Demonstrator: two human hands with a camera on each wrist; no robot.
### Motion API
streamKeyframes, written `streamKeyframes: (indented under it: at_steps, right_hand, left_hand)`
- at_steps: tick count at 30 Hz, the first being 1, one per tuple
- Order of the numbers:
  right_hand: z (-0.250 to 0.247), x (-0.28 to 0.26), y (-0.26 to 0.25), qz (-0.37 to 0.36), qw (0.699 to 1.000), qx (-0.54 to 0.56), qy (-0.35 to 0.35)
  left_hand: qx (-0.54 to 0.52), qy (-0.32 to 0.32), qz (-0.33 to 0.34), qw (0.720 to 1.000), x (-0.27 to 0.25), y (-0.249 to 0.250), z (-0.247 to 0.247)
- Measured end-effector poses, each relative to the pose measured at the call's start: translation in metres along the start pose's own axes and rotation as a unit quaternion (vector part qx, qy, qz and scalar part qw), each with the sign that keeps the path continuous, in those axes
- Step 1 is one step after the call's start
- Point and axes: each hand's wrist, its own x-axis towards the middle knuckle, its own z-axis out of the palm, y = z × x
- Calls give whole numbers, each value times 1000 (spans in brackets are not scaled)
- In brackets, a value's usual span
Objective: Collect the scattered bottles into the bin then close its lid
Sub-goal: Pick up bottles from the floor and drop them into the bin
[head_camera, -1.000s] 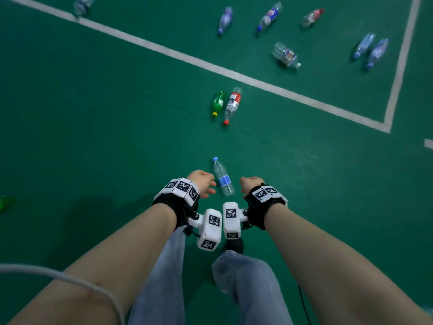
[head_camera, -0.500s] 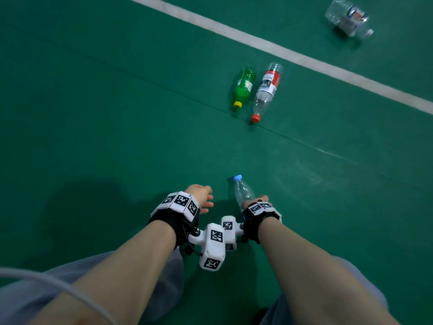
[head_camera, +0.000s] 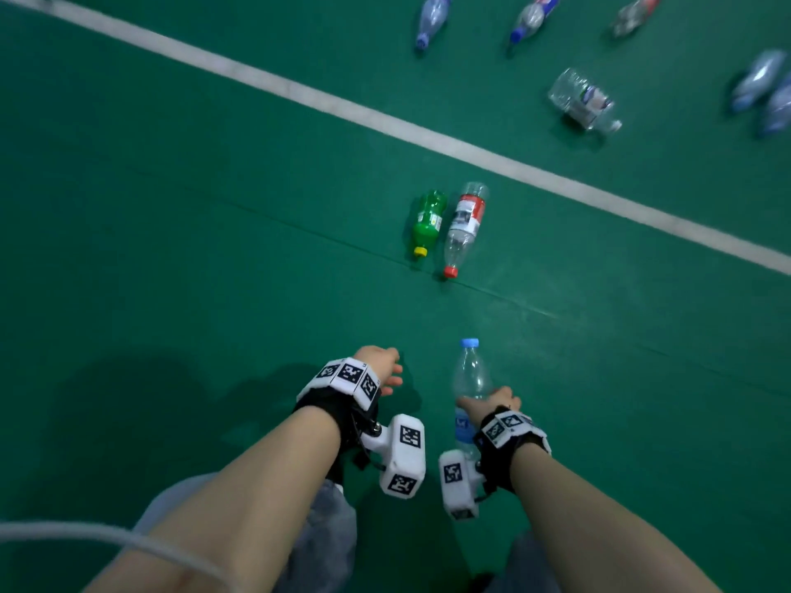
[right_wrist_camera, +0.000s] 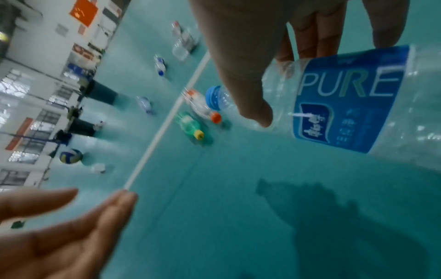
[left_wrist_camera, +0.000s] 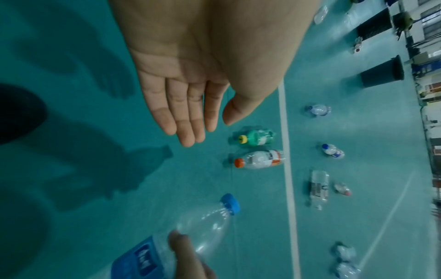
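Observation:
My right hand (head_camera: 488, 402) grips a clear water bottle (head_camera: 470, 374) with a blue cap and blue label (right_wrist_camera: 343, 102), lifted off the green floor, cap pointing away from me. My left hand (head_camera: 383, 368) hangs beside it, fingers (left_wrist_camera: 188, 113) straight, holding nothing. Ahead lie a green bottle (head_camera: 428, 220) with a yellow cap and a clear bottle with a red label (head_camera: 464, 226), side by side. Beyond the white line (head_camera: 385, 122) lie several more bottles, among them a wide clear one (head_camera: 582, 100). No lidded bin is in the head view.
Dark cylindrical containers (left_wrist_camera: 381, 72) stand at the far edge of the floor in both wrist views. A volleyball (right_wrist_camera: 71, 156) rests near them. My jeans-clad legs (head_camera: 325, 541) are below my arms. A white cable (head_camera: 107, 539) crosses my left forearm.
My right hand closed round the blue-capped bottle and lifted it off the floor. The view dipped down, then rose, bringing the far bottles back into sight.

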Motion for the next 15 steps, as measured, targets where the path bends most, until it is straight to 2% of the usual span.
streamKeyframes:
  at_steps: [7, 11, 15]
  right_hand:
    - [-160, -122, -49, 5, 985, 165, 55]
    - [-228, -177, -82, -3, 956, 294, 11]
    - [-276, -185, -113, -22, 929, 369, -30]
  left_hand:
    - [-16, -60, 18, 998, -139, 99, -11]
    - [-30, -72, 18, 997, -195, 162, -18]
    - [-62, -71, 34, 995, -216, 221, -11]
